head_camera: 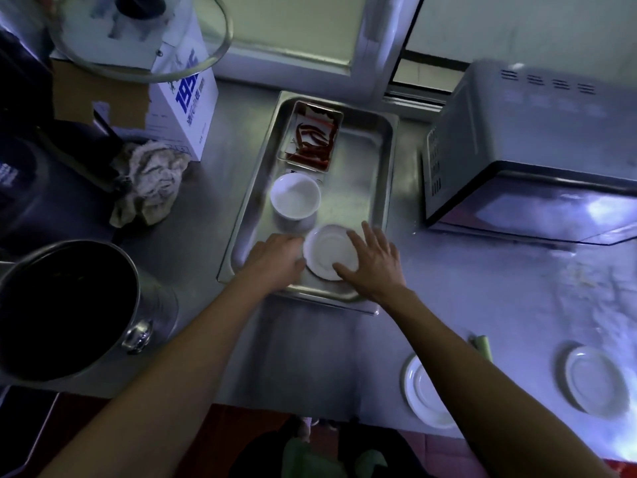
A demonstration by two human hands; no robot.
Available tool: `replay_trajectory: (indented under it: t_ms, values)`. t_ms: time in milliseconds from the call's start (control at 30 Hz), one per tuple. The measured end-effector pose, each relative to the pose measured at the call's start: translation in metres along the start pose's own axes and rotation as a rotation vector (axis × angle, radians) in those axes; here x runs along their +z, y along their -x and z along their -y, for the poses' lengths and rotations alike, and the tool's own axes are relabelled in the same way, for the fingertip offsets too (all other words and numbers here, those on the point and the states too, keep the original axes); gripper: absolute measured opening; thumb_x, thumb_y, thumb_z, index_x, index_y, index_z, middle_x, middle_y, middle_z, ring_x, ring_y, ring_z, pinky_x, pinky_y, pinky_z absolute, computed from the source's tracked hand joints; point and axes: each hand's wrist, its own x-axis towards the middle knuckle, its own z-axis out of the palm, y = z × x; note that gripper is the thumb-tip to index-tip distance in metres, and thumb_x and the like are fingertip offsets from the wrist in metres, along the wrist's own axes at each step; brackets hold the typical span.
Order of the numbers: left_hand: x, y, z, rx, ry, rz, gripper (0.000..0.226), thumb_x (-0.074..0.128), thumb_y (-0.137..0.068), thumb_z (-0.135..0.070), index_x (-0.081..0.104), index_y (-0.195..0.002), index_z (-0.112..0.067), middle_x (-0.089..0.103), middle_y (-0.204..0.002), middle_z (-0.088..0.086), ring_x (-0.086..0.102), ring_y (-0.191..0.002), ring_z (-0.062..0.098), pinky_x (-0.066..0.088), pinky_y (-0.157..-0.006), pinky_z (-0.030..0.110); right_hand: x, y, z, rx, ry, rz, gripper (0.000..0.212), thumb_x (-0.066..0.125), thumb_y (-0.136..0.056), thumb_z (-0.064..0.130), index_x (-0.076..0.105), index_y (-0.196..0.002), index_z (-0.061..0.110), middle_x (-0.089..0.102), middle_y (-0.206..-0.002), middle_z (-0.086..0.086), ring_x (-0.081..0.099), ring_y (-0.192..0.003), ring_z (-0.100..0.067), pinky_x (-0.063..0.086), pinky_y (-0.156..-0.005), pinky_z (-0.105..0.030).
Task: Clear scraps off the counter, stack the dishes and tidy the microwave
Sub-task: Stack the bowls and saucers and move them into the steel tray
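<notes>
A small white plate point(325, 248) lies in the near end of a steel tray point(382, 160). My left hand point(275, 258) sits at the plate's left rim with curled fingers touching it. On the plate's right side rests my right hand point(374, 258), fingers spread and straight. Behind the plate in the tray stands a white bowl point(295, 196), and beyond it a small dish of red chillies point(312, 138). Two more white plates lie on the counter near its front edge, one point(422, 395) partly hidden by my right forearm, the other point(596, 382) further right. The microwave point(517, 146) stands at the right.
A large steel pot point(69, 308) stands at the front left. A crumpled cloth point(151, 186) and a white carton point(182, 98) lie at the back left under a glass lid point(138, 36). A green scrap point(482, 346) lies by my right forearm. White residue point(586, 281) smears the counter at right.
</notes>
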Motion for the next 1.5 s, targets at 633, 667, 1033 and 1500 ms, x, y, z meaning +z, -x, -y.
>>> replay_trajectory:
  t_ms: [633, 667, 1033, 1500]
  values:
    - [0.078, 0.018, -0.295, 0.413, -0.179, 0.051, 0.059, 0.051, -0.095, -0.041, 0.039, -0.150, -0.024, 0.042, -0.153, -0.001, 0.041, -0.137, 0.025, 0.041, -0.107, 0.042, -0.031, 0.229, -0.238, 0.462, -0.167, -0.150, 0.073, 0.053, -0.091, 0.060, 0.030, -0.153, 0.028, 0.019, -0.165, -0.005, 0.019, -0.150, -0.027, 0.027, -0.115, -0.050]
    - [0.089, 0.026, -0.316, 0.432, -0.191, 0.063, 0.059, 0.051, -0.095, -0.041, 0.039, -0.150, -0.025, 0.041, -0.154, -0.002, 0.041, -0.138, 0.025, 0.040, -0.108, 0.041, -0.029, 0.248, -0.253, 0.481, -0.179, -0.150, 0.073, 0.053, -0.092, 0.060, 0.029, -0.153, 0.028, 0.018, -0.165, -0.005, 0.018, -0.150, -0.027, 0.027, -0.115, -0.050]
    - [0.165, 0.072, -0.505, 0.615, -0.322, 0.131, 0.072, 0.057, -0.090, -0.051, 0.031, -0.152, -0.025, 0.031, -0.158, -0.003, 0.032, -0.141, 0.024, 0.036, -0.110, 0.042, -0.021, 0.403, -0.384, 0.682, -0.258, -0.215, 0.069, 0.057, -0.090, 0.053, 0.032, -0.149, 0.028, 0.024, -0.162, -0.005, 0.022, -0.148, -0.029, 0.031, -0.110, -0.049]
    - [0.236, 0.012, -0.600, 0.613, -0.385, 0.246, 0.086, 0.066, -0.081, -0.052, 0.021, -0.151, -0.031, 0.007, -0.162, 0.002, 0.008, -0.148, 0.028, 0.032, -0.107, 0.052, -0.014, 0.381, -0.492, 0.695, -0.281, -0.171, 0.064, 0.050, -0.097, 0.052, 0.029, -0.152, 0.027, 0.017, -0.165, -0.005, 0.014, -0.152, -0.026, 0.025, -0.115, -0.050]
